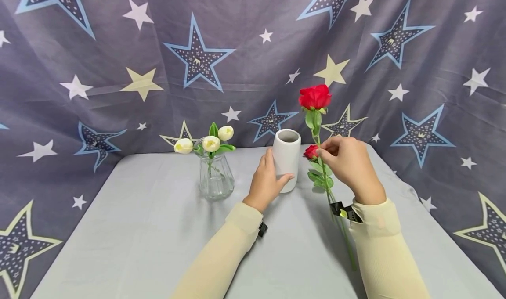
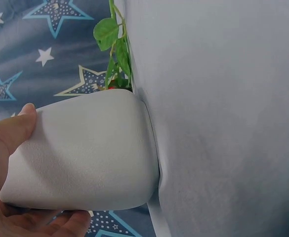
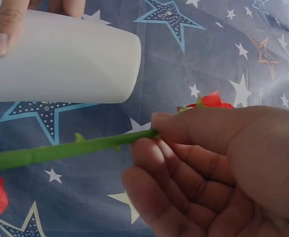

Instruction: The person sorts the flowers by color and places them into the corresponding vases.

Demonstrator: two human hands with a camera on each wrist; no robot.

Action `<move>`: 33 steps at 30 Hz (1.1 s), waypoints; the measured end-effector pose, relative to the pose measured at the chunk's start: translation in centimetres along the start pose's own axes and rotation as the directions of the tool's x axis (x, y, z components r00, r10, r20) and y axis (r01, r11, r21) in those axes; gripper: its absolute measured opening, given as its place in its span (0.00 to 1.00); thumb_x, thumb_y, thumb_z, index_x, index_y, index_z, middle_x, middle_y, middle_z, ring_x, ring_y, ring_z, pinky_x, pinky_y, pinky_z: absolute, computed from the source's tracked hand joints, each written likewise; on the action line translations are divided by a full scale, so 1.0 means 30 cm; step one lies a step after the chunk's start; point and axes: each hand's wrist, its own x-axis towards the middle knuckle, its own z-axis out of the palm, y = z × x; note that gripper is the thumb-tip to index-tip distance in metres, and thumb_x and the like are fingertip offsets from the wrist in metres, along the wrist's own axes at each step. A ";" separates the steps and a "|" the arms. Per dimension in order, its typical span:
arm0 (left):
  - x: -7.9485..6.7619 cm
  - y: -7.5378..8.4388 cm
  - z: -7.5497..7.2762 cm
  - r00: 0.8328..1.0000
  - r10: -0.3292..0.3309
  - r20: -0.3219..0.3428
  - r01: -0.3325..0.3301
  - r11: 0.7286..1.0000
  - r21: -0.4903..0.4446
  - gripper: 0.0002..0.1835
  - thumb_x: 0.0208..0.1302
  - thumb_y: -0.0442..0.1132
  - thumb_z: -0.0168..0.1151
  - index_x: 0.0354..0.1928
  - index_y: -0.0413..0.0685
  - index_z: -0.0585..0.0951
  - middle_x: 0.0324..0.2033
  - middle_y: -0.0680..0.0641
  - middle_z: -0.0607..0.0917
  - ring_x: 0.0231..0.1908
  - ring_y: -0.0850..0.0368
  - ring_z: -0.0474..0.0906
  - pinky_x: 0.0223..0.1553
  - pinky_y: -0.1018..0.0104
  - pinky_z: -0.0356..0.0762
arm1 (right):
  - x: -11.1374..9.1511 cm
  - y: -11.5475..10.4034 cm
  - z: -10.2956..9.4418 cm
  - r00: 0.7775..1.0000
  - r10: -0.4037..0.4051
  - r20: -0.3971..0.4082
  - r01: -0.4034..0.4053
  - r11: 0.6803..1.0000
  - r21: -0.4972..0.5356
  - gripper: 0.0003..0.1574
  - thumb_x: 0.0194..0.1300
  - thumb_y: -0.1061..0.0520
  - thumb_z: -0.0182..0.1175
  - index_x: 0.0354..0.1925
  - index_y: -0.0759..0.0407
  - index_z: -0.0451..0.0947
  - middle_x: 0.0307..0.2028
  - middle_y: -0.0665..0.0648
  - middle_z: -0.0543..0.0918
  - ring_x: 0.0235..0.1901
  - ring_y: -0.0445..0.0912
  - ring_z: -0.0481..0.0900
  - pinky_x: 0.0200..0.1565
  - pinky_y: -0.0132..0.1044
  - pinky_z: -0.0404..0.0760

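A white vase [image 1: 286, 160] stands upright near the back of the table, its round mouth showing. My left hand [image 1: 266, 182] grips its side; in the left wrist view, the thumb and the fingers [image 2: 75, 224] lie on opposite sides of the vase [image 2: 85, 153]. To the right of it, my right hand [image 1: 349, 165] pinches the green stem [image 3: 75, 149] of a red rose [image 1: 315, 97] between thumb and fingertips. This bloom is up, higher than the vase mouth. A second red rose [image 1: 311, 152] with green leaves is lower, behind the held stem; whether it touches the table is unclear.
A clear glass vase [image 1: 216, 182] holding several white tulips [image 1: 211, 144] stands left of the white vase. Pale grey cloth covers the table [image 1: 130, 233]. A star-patterned curtain [image 1: 245, 79] hangs behind and at the sides. A black strap [image 1: 345, 212] is on the right wrist.
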 end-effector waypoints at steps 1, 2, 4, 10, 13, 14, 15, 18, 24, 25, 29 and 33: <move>0.000 -0.001 0.000 1.000 0.001 0.000 -0.001 1.000 -0.002 0.56 0.60 0.53 0.77 0.80 0.41 0.53 0.67 0.36 0.72 0.62 0.41 0.78 0.61 0.47 0.80 | -0.002 -0.003 -0.004 1.000 -0.002 -0.018 0.002 1.000 0.004 0.05 0.66 0.54 0.69 0.34 0.53 0.89 0.27 0.52 0.89 0.27 0.46 0.83 0.32 0.42 0.78; 0.000 -0.001 0.000 1.000 0.002 0.002 -0.002 1.000 -0.003 0.56 0.61 0.53 0.77 0.80 0.41 0.53 0.67 0.36 0.72 0.62 0.41 0.78 0.61 0.47 0.80 | -0.004 -0.005 -0.008 0.999 -0.003 -0.036 0.004 1.000 0.008 0.05 0.66 0.53 0.69 0.34 0.52 0.89 0.27 0.52 0.89 0.26 0.46 0.83 0.32 0.42 0.78; -0.001 -0.001 0.000 1.000 0.003 0.002 -0.003 1.000 -0.003 0.56 0.60 0.53 0.77 0.80 0.40 0.53 0.67 0.36 0.72 0.62 0.41 0.78 0.61 0.47 0.80 | -0.008 -0.011 -0.016 0.997 -0.006 -0.079 0.007 1.000 0.020 0.05 0.66 0.53 0.69 0.34 0.51 0.89 0.26 0.51 0.89 0.25 0.45 0.82 0.31 0.41 0.77; -0.001 -0.002 -0.003 1.000 0.000 -0.002 0.000 1.000 0.006 0.56 0.60 0.53 0.77 0.80 0.41 0.52 0.67 0.36 0.72 0.62 0.42 0.78 0.60 0.47 0.80 | -0.017 -0.027 -0.032 0.971 -0.038 -0.234 0.054 0.997 0.060 0.05 0.66 0.53 0.70 0.34 0.53 0.89 0.27 0.51 0.89 0.24 0.43 0.82 0.29 0.30 0.75; 0.000 0.000 -0.006 1.000 -0.002 0.001 0.002 1.000 0.005 0.56 0.60 0.53 0.77 0.80 0.42 0.52 0.68 0.36 0.71 0.62 0.42 0.78 0.61 0.47 0.80 | -0.018 -0.035 -0.037 0.950 -0.060 -0.306 0.089 0.993 0.082 0.05 0.66 0.53 0.71 0.35 0.53 0.90 0.27 0.50 0.89 0.24 0.40 0.81 0.29 0.23 0.73; 0.001 0.000 -0.006 1.000 -0.003 0.003 0.003 1.000 0.002 0.56 0.60 0.53 0.77 0.80 0.42 0.52 0.68 0.36 0.71 0.62 0.42 0.78 0.61 0.47 0.80 | -0.019 -0.038 -0.038 0.942 -0.064 -0.328 0.099 0.991 0.091 0.06 0.66 0.53 0.71 0.35 0.53 0.89 0.28 0.50 0.89 0.24 0.39 0.81 0.29 0.22 0.73; 0.001 0.000 -0.006 1.000 -0.002 0.004 0.002 1.000 0.001 0.56 0.60 0.53 0.77 0.80 0.42 0.52 0.68 0.36 0.71 0.62 0.42 0.78 0.61 0.47 0.80 | -0.020 -0.040 -0.039 0.934 -0.066 -0.351 0.108 0.989 0.102 0.06 0.66 0.53 0.71 0.35 0.53 0.89 0.28 0.50 0.89 0.24 0.38 0.81 0.29 0.21 0.73; 0.002 0.000 -0.004 1.000 -0.002 0.007 0.002 1.000 0.003 0.56 0.60 0.53 0.77 0.80 0.42 0.52 0.68 0.36 0.71 0.62 0.42 0.78 0.60 0.47 0.80 | -0.023 -0.045 -0.044 0.908 -0.066 -0.413 0.130 0.983 0.130 0.07 0.65 0.52 0.72 0.36 0.55 0.90 0.29 0.50 0.89 0.24 0.32 0.79 0.30 0.19 0.73; 0.005 -0.002 0.004 1.000 -0.006 0.005 0.006 1.000 0.016 0.56 0.60 0.53 0.77 0.80 0.41 0.52 0.68 0.36 0.71 0.62 0.42 0.78 0.61 0.47 0.80 | -0.028 -0.064 -0.052 0.851 -0.066 -0.521 0.200 0.958 0.206 0.06 0.63 0.56 0.73 0.36 0.59 0.91 0.30 0.54 0.90 0.26 0.28 0.79 0.34 0.19 0.76; 0.005 -0.002 0.004 1.000 -0.006 0.004 0.006 1.000 0.017 0.56 0.60 0.53 0.77 0.80 0.41 0.53 0.68 0.36 0.71 0.62 0.42 0.78 0.61 0.47 0.80 | -0.030 -0.070 -0.055 0.842 -0.063 -0.536 0.209 0.954 0.217 0.06 0.63 0.57 0.73 0.36 0.60 0.91 0.30 0.55 0.90 0.26 0.28 0.79 0.34 0.19 0.76; 0.007 -0.002 0.004 1.000 -0.007 0.003 0.007 1.000 0.018 0.57 0.60 0.53 0.77 0.79 0.40 0.53 0.68 0.36 0.71 0.62 0.42 0.78 0.61 0.47 0.80 | -0.040 -0.102 -0.070 0.809 -0.044 -0.586 0.229 0.942 0.244 0.06 0.62 0.61 0.73 0.37 0.64 0.90 0.31 0.60 0.90 0.27 0.26 0.80 0.35 0.18 0.77; 0.008 -0.003 0.005 1.000 -0.016 0.011 0.016 1.000 0.015 0.57 0.60 0.53 0.77 0.80 0.41 0.52 0.69 0.36 0.71 0.63 0.42 0.77 0.62 0.47 0.79 | -0.054 -0.140 -0.090 0.777 -0.012 -0.629 0.254 0.921 0.297 0.07 0.61 0.64 0.73 0.36 0.70 0.89 0.30 0.65 0.89 0.27 0.27 0.81 0.34 0.19 0.78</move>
